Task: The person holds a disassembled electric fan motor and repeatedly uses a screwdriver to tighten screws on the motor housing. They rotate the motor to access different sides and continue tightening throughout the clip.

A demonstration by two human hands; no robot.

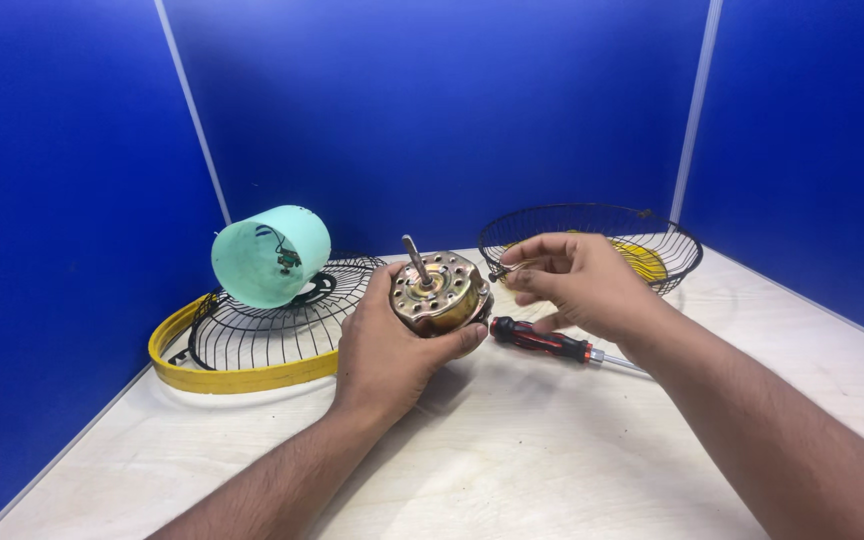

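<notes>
left hand point(387, 345): wrapped round the underside of the fan motor point(439, 292), fingers curled snug on the casing; I'm holding it just above the table point(512, 450) with the shaft point(416, 260) poking up and leaning a bit away from me
right hand point(577, 280): half closed, thumb and fingertips pinched together just right of the motor; looks like a thin wire end in there, but honestly too small to tell
screwdriver point(542, 342): red and black handle, lying flat on the table right under my right hand, touching nothing
left side: black wire fan guard point(272, 325) with a yellow rim, mint green housing point(270, 256) resting tilted on top of it, open end facing me, small wires visible inside
back right: second wire guard point(592, 240) sitting like a bowl, something yellow inside
what could bite me: the motor is only cradled from one side, so a tug from the right could twist it out of my grip; if that is a lead I'm pinching, pulling hard could snap it; a dropped motor could bend the shaft; an elbow nudge could roll the screwdriver away
</notes>
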